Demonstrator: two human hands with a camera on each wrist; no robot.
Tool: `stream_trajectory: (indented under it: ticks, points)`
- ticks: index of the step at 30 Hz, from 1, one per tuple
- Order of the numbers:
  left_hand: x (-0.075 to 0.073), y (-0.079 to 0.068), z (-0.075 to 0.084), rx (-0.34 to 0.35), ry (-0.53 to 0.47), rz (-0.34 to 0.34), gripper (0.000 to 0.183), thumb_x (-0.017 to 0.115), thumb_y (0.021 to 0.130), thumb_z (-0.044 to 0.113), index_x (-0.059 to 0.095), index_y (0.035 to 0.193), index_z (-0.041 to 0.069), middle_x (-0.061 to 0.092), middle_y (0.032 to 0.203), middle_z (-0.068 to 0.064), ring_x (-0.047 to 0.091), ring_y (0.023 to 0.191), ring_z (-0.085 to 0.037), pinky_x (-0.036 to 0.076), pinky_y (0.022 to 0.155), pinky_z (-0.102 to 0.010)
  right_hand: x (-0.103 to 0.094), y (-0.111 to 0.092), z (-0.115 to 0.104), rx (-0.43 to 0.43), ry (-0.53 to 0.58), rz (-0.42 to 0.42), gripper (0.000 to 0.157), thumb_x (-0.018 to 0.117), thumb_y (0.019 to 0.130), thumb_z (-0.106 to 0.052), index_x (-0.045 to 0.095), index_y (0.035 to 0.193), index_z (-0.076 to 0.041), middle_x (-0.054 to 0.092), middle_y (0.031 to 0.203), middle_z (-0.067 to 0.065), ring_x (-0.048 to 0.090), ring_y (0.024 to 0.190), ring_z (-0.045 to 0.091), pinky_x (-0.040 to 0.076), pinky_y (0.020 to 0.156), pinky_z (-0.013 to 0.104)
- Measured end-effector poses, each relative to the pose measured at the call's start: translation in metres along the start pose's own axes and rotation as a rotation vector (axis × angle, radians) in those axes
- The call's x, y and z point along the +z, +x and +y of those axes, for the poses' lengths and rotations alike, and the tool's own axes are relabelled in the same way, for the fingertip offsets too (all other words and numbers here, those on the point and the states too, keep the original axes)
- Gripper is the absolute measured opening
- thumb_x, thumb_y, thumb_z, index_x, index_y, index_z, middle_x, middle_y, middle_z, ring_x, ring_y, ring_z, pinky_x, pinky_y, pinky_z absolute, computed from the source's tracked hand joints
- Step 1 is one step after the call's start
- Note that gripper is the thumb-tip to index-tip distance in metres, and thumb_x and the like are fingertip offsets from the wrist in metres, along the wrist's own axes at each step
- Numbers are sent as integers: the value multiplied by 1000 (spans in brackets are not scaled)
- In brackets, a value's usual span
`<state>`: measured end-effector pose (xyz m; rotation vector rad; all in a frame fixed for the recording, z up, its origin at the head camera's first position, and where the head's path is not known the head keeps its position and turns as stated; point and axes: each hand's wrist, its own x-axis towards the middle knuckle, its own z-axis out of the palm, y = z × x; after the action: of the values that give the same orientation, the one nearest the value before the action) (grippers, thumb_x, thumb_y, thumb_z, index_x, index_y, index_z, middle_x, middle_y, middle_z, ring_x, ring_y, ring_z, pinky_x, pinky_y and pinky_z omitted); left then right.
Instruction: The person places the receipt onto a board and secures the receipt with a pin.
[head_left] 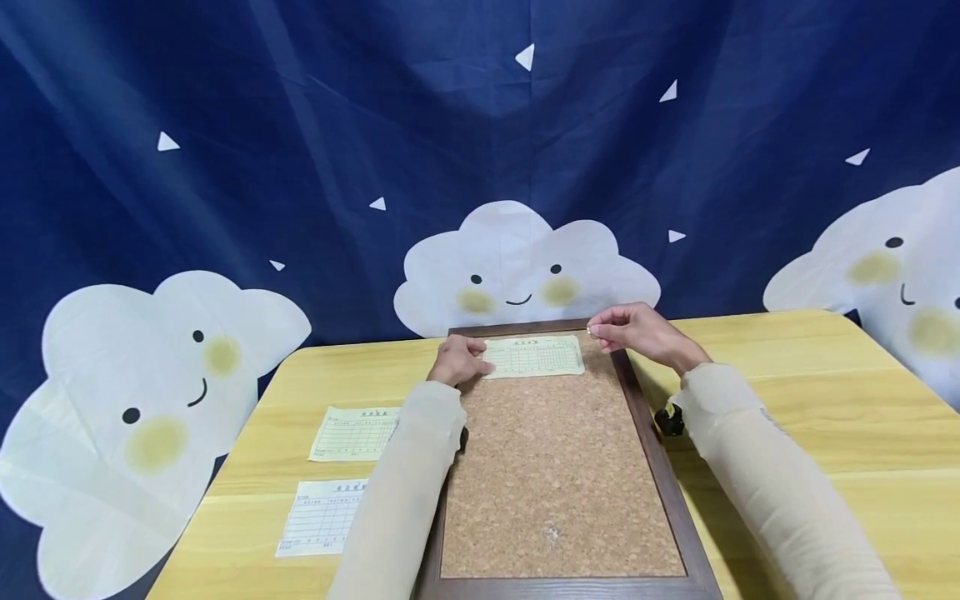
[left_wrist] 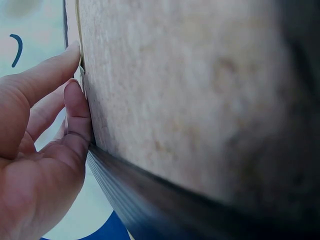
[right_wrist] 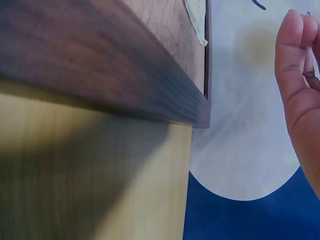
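A pale yellow printed form lies at the far end of a cork board in a dark wooden frame. My left hand rests at the form's left edge, fingertips and thumb touching the paper against the cork; its fingers are fairly straight in the left wrist view. Above the form's upper right corner, my right hand pinches a tiny pale push pin between thumb and fingertips. In the right wrist view the right hand is apart from the board's frame.
Left of the board, another yellow form and a white form lie on the wooden table, partly behind the left sleeve. A small cluster of clear, shiny bits sits on the near cork. A blue curtain hangs behind.
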<state>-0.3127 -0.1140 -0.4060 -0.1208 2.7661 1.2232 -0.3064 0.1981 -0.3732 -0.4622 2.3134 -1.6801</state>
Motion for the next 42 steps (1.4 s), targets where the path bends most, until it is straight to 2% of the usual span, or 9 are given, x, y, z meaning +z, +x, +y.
stream_trajectory:
  ticks: [6, 13, 17, 24, 29, 37, 42]
  points:
    - [0, -2, -1, 19, 5, 4, 40, 84, 79, 5, 73, 117, 4, 70, 110, -9, 63, 105, -22, 51, 93, -35, 4, 4, 0, -5, 43, 0, 26, 61, 99, -3, 58, 114, 18, 64, 87, 9, 60, 74, 10, 58, 79, 35]
    - [0, -2, -2, 19, 0, 1, 41, 84, 80, 6, 73, 119, 4, 68, 113, -10, 61, 107, -23, 50, 94, -36, 7, 8, -1, 10, 50, 6, 29, 64, 98, -7, 59, 115, 16, 64, 87, 10, 61, 73, 12, 57, 78, 35]
    - [-1, -2, -1, 12, -14, -7, 43, 83, 80, 6, 72, 121, 4, 68, 115, -11, 61, 111, -24, 50, 96, -37, 11, 11, -3, 27, 73, 18, 28, 63, 98, -6, 59, 115, 16, 64, 84, 6, 60, 72, 12, 56, 77, 33]
    - [1, 0, -2, 13, -11, 4, 42, 84, 79, 4, 73, 119, 5, 67, 112, -9, 60, 104, -21, 50, 93, -36, 17, 17, -6, 36, 76, 22, 29, 64, 98, -6, 59, 115, 17, 63, 81, 7, 60, 71, 13, 56, 75, 31]
    - [1, 0, -4, 9, -11, 5, 41, 85, 78, 5, 73, 118, 5, 66, 109, -8, 57, 98, -20, 50, 90, -35, 23, 20, -5, 52, 93, 28, 28, 64, 98, -6, 60, 115, 15, 63, 80, 3, 60, 71, 11, 57, 78, 34]
    - [2, 0, -3, 6, -19, 4, 41, 84, 79, 4, 72, 118, 3, 67, 110, -10, 59, 100, -21, 50, 92, -36, 28, 25, -4, 68, 129, 28, 28, 62, 99, -5, 59, 118, 15, 63, 81, 0, 58, 72, 9, 57, 77, 32]
    - [1, -1, -1, 3, -14, 3, 41, 84, 80, 5, 72, 119, 4, 67, 112, -9, 59, 104, -21, 49, 94, -36, 30, 29, -2, 57, 138, 40, 25, 62, 99, -4, 60, 116, 15, 63, 84, 4, 58, 72, 9, 57, 75, 30]
